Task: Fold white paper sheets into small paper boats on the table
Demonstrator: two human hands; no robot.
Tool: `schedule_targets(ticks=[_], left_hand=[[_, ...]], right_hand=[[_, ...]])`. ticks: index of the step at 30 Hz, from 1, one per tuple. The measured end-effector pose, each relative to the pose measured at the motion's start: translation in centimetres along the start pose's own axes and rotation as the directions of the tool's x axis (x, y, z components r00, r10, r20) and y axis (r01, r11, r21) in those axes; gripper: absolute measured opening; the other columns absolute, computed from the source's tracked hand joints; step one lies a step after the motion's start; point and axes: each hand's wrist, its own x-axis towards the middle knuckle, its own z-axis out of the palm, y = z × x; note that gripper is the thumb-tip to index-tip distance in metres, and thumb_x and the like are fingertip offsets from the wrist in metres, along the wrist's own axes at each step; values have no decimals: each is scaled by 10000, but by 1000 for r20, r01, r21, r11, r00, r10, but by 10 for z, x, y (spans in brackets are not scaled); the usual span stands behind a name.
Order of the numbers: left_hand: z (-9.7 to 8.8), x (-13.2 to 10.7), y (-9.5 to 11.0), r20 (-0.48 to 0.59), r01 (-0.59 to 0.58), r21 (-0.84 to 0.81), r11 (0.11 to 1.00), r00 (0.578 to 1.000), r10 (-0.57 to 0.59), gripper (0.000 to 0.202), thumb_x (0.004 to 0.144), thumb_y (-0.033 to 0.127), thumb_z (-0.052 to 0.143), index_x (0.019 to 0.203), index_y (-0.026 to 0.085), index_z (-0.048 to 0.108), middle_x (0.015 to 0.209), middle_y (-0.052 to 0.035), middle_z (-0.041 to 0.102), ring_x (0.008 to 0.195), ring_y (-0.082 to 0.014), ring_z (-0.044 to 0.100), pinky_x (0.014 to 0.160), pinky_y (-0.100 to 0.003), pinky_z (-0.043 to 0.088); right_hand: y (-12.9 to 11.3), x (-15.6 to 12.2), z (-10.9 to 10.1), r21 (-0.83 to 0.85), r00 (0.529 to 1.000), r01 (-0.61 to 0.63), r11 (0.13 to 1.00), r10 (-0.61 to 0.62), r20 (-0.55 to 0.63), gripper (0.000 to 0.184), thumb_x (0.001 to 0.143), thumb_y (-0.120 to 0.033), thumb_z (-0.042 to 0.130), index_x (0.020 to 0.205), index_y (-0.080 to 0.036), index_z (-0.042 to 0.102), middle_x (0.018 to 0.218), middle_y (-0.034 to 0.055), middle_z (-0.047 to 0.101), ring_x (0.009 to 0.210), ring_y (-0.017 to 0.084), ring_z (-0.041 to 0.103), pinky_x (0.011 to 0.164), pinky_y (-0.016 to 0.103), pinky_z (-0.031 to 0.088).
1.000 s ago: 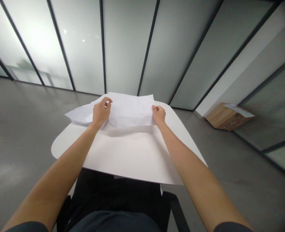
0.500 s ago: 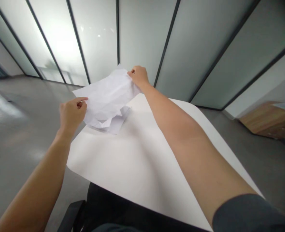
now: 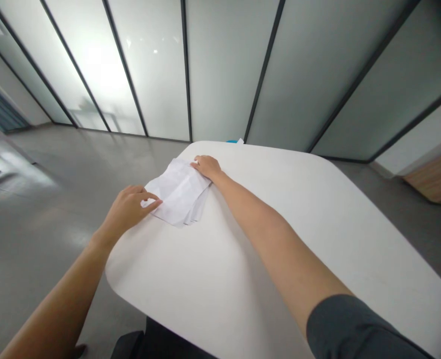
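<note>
Creased white sheets of paper (image 3: 179, 192) lie stacked unevenly on the left far part of the white table (image 3: 220, 269), with several layered edges showing at the near side. My left hand (image 3: 130, 207) is at their left edge, thumb and forefinger brought together on the paper. At the far right corner, my right hand (image 3: 207, 167) grips the paper with bent fingers close to the tabletop. Its fingertips are partly hidden.
Frosted glass panels (image 3: 220, 70) in dark frames stand behind the table. A small blue item (image 3: 232, 141) shows just past the far edge. A wooden cabinet (image 3: 437, 174) is at right, and a dark chair part (image 3: 128, 345) is below the near edge.
Both hands have lowered the paper from above the table onto its surface. The sheets now lie flatter, and the view has shifted so that more of the table shows at right.
</note>
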Motion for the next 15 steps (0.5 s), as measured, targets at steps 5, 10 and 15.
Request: schedule_targets(ticks=[5, 10, 15], left_hand=[[8, 21, -48, 261, -154, -51, 987, 952, 162, 1167, 664, 872, 790, 1655, 369, 434, 1767, -108, 280, 1595, -442, 288, 1287, -562, 279], [21, 27, -63, 427, -87, -67, 994, 898, 107, 1113, 753, 908, 665, 1679, 356, 390, 1732, -90, 382, 1519, -359, 477, 1269, -456, 361], [17, 23, -52, 430, -68, -4, 998, 901, 64, 997, 845, 905, 540, 1657, 333, 443, 1693, -84, 449, 1498, -365, 510, 1259, -474, 374]], right_hand=[[26, 1, 3, 63, 988, 154, 986, -155, 0, 610, 1098, -575, 435, 1563, -194, 537, 1579, 136, 585, 1443, 301, 552, 1221, 460, 397], [41, -10, 11, 73, 978, 182, 981, -188, 88, 794, 981, -615, 656, 1595, -141, 489, 1578, 177, 573, 1427, 323, 567, 1203, 425, 418], [45, -20, 18, 49, 979, 199, 979, -200, 25, 664, 996, -530, 665, 1517, -130, 573, 1500, 179, 621, 1387, 317, 569, 1190, 429, 415]])
